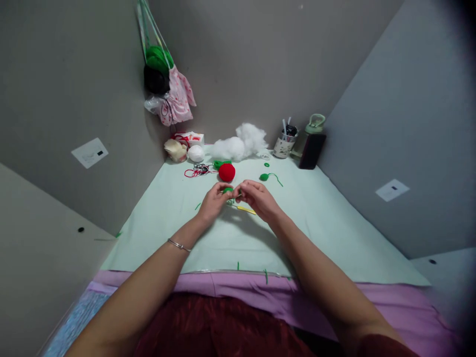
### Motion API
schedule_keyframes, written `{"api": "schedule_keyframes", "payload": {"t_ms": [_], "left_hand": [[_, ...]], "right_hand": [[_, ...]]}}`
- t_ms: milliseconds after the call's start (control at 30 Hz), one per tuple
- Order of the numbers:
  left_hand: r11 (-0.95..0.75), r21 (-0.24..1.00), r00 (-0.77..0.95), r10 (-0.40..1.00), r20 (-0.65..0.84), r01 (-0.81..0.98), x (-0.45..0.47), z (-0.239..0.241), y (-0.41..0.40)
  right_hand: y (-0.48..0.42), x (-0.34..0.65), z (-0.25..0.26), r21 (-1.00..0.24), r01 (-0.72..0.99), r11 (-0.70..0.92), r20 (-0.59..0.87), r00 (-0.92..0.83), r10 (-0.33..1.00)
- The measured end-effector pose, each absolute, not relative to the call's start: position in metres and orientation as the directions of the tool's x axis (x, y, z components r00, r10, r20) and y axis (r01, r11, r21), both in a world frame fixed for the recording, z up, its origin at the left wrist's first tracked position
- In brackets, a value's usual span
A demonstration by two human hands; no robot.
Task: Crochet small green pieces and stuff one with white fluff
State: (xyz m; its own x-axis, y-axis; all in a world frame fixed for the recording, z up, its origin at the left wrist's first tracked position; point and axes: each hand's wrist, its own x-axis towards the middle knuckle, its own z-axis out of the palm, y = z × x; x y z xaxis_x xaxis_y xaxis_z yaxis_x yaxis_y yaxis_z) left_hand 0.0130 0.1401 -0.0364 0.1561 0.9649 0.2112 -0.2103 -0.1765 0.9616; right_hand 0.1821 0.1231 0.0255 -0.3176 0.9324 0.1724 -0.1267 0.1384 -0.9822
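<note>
My left hand (214,201) is closed around a small green crocheted piece (228,190), which shows between thumb and fingers. Close beside it, my right hand (257,198) is pinched; a thin strand or tool seems to be at its fingertips, too small to make out. Below the hands lies a crochet hook with a yellow handle (246,210), near some loose green yarn. Just beyond my fingers sits a round red ball (226,172). To its right is a small green piece with a yarn tail (264,177), and a tiny green ring (267,164) lies farther back.
White stuffing (238,145) is heaped at the back wall. Left of it are a white ball (196,153) and tangled red and black yarn (199,170). A pen cup (284,146), a bottle (315,124) and a dark phone (312,151) stand back right. Bags (177,96) hang at left.
</note>
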Motion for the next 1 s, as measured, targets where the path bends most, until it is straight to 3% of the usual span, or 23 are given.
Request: {"api": "schedule_keyframes", "payload": {"t_ms": [100,167,267,333,433,633,767,867,1000], "left_hand": [[-0.195,0.967,0.171,0.96,0.223,-0.164,0.021,-0.04,0.136],[-0.203,0.971,0.151,0.964,0.221,-0.123,0.025,-0.045,0.135],[-0.202,0.977,0.126,0.97,0.209,-0.065,0.029,-0.052,0.134],[-0.205,0.978,0.123,0.97,0.208,-0.04,0.029,-0.053,0.133],[-0.231,0.972,0.099,0.967,0.233,-0.03,0.026,-0.047,0.132],[-0.3,0.942,0.023,0.952,0.306,-0.148,0.023,-0.03,0.132],[-0.373,0.917,0.029,0.925,0.38,-0.141,0.022,-0.032,0.132],[-0.415,0.907,0.037,0.908,0.418,-0.066,0.018,-0.035,0.134],[-0.423,0.906,0.045,0.905,0.423,-0.018,0.018,-0.039,0.135]], "right_hand": [[0.116,0.173,0.025,-0.993,-0.1,0.066,0.097,-0.356,0.929],[0.107,0.165,0.022,-0.975,0.11,0.194,0.148,-0.332,0.931],[0.091,0.151,0.02,-0.813,0.486,0.322,0.158,-0.347,0.924],[0.082,0.143,0.02,-0.724,0.6,0.341,0.161,-0.333,0.929],[0.078,0.137,0.022,-0.728,0.582,0.362,0.217,-0.305,0.927],[0.098,0.153,0.026,-0.875,0.376,0.303,0.285,-0.105,0.953],[0.111,0.167,0.016,-0.856,0.436,0.279,0.279,-0.064,0.958],[0.116,0.17,0.01,-0.737,0.604,0.304,0.248,-0.177,0.952],[0.116,0.166,0.013,-0.43,0.87,0.242,0.137,-0.202,0.97]]}}
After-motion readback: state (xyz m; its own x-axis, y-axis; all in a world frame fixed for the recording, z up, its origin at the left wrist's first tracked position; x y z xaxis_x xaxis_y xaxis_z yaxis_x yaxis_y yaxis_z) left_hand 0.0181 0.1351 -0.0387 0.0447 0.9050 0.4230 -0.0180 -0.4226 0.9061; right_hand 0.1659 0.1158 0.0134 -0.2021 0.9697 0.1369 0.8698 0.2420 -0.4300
